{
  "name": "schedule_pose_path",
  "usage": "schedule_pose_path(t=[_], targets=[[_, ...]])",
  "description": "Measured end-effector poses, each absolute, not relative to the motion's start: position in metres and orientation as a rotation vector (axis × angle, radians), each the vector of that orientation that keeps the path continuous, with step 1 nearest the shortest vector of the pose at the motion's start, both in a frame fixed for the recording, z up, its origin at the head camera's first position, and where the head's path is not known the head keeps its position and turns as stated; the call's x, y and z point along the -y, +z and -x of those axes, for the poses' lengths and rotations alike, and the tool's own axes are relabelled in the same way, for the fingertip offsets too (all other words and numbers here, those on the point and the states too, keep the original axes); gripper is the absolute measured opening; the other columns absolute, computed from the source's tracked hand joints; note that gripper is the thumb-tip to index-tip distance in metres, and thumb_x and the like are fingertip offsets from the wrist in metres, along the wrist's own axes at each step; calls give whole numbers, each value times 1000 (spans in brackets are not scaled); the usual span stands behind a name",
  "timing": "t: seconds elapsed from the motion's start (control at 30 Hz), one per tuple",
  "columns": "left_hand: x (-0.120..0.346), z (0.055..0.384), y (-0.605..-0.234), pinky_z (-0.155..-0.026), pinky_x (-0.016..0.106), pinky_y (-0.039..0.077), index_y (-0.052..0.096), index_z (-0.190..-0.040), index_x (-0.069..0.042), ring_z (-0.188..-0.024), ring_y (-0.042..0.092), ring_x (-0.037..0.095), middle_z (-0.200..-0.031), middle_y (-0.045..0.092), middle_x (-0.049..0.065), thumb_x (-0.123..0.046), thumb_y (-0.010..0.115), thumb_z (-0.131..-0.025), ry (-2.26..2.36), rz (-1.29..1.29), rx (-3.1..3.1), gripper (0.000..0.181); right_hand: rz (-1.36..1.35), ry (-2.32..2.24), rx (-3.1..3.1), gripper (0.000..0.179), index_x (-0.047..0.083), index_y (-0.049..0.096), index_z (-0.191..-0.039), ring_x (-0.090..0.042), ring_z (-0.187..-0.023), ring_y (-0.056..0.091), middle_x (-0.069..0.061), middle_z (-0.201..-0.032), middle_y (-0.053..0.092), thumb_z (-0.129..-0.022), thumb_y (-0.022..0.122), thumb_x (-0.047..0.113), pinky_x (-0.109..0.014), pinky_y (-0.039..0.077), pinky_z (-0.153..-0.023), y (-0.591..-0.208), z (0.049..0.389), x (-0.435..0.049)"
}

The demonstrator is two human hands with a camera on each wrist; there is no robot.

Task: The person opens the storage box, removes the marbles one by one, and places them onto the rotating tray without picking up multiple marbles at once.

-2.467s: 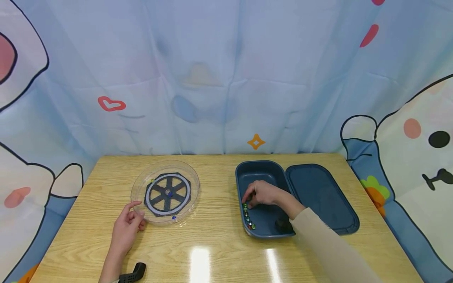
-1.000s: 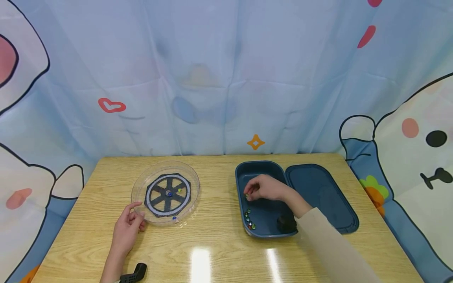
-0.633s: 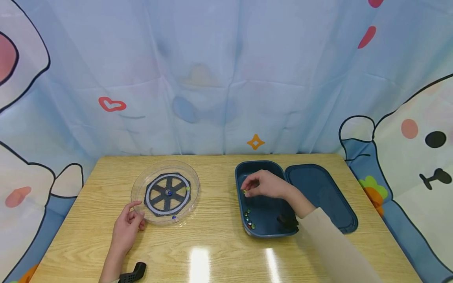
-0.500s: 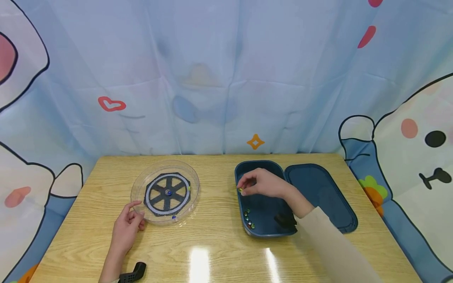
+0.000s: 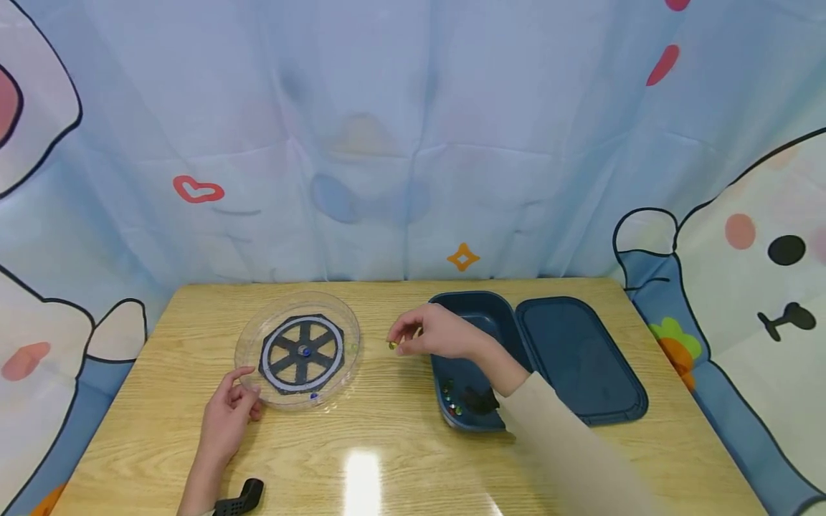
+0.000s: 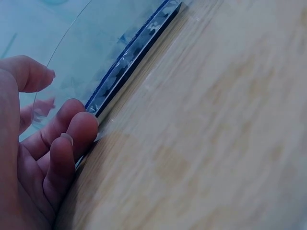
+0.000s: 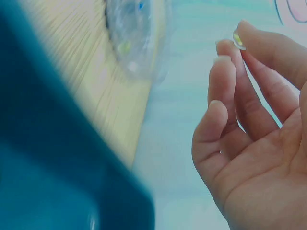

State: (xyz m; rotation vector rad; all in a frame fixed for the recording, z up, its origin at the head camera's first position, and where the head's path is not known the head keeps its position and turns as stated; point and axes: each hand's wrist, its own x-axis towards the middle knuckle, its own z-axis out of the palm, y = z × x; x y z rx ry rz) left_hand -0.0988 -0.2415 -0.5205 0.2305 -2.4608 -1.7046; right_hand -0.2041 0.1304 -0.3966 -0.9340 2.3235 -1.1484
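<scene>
Yellow-and-clear marble (image 5: 392, 345), mid-frame, pinched by the right hand (image 5: 434, 332); left hand (image 5: 229, 414), lower left, grips clear dish (image 5: 248, 344) rim.

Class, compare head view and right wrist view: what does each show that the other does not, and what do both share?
Only the head view: left hand, dark blue lid, marbles inside the box.
Only the right wrist view: the palm of the right hand.
Both: that hand pinching a yellow-tinted marble, the clear dish, the box and the table.
</scene>
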Motion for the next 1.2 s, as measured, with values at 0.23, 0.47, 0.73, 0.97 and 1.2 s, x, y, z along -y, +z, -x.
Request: schedule_pose_path(t=[0.23, 0.47, 0.73, 0.97, 1.2], targets=[[243, 98, -522, -60, 26, 55, 52, -135, -6, -62, 61, 12, -73, 60, 11, -9, 57, -101, -1711, -222, 2449, 34, 983, -1174, -2295, 15, 6, 73, -106, -12, -82, 61, 7, -95, 68, -92, 72, 10, -29, 52, -73, -397, 198, -73], [241, 97, -520, -60, 26, 55, 52, -135, -7, -61, 62, 13, -75, 61, 12, -11, 58, -101, -1737, -236, 2452, 34, 969, -1213, -2313, 15, 8, 74, -105, -8, -80, 60, 8, -90, 67, -90, 75, 12, -26, 50, -70, -415, 196, -39], [241, 97, -520, -60, 26, 55, 52, -135, -6, -61, 62, 13, -74, 61, 12, -9, 58, -101, -1743, -236, 2446, 34, 786, -1275, -2387, 14, 9, 74, -104, -12, -76, 58, 7, -88, 65, -90, 75, 11, -26, 48, -66, -446, 199, -24], [241, 97, -520, -60, 27, 55, 52, -134, -8, -62, 62, 14, -74, 60, 12, -8, 57, -101, -1726, -274, 2463, 34, 689, -1342, -2407, 15, 8, 74, -105, -17, -76, 59, 6, -88, 64, -90, 75, 10, -28, 47, -63, -449, 200, -21], [242, 97, -520, -60, 26, 55, 51, -135, -7, -62, 61, 14, -74, 60, 12, -10, 56, -101, -1713, -245, 2468, 34, 651, -1351, -2443, 15, 8, 74, -104, -13, -75, 57, 6, -89, 65, -89, 75, 8, -26, 47, -63, -445, 202, -16]])
